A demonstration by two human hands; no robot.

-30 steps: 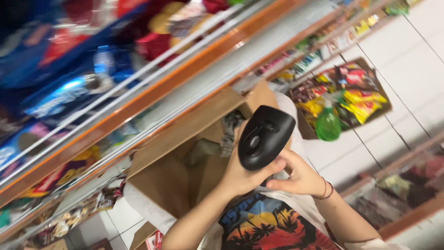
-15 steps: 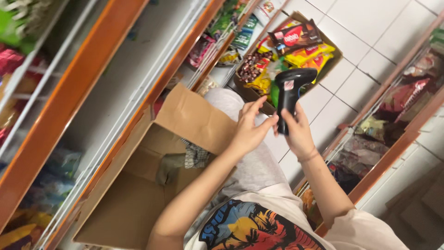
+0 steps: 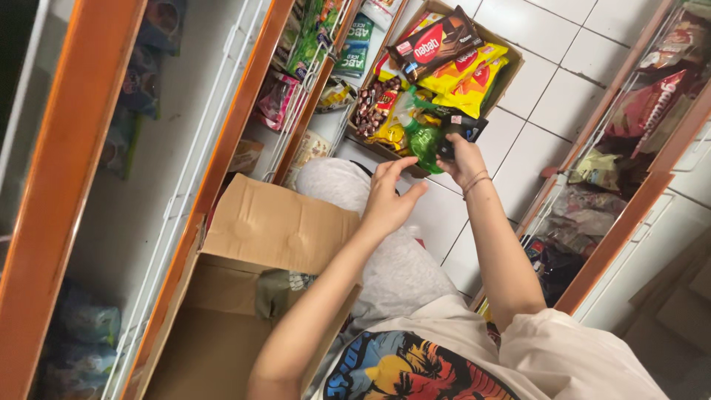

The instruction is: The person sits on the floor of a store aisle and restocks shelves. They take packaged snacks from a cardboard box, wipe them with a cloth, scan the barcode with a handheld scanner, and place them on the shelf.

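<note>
From the head camera I see my right hand (image 3: pixel 461 159) closed around a black handheld scanner (image 3: pixel 461 132), its long axis running up and to the right, head end toward the cardboard tray of snacks (image 3: pixel 511 70) on the white tiled floor (image 3: pixel 563 96). A green bottle (image 3: pixel 426 141) sits just beside it. My left hand (image 3: pixel 386 200) hovers nearby, fingers loosely spread, holding nothing. An open cardboard box (image 3: pixel 274 226) lies near my knees, between orange-edged shelves (image 3: pixel 222 141) stocked with packets.

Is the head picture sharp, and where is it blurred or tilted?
Head view: strongly tilted; the right hand with the black scanner and the box of snacks are fairly sharp; the near orange shelf edge is soft; lighting even, no strong glare.
</note>
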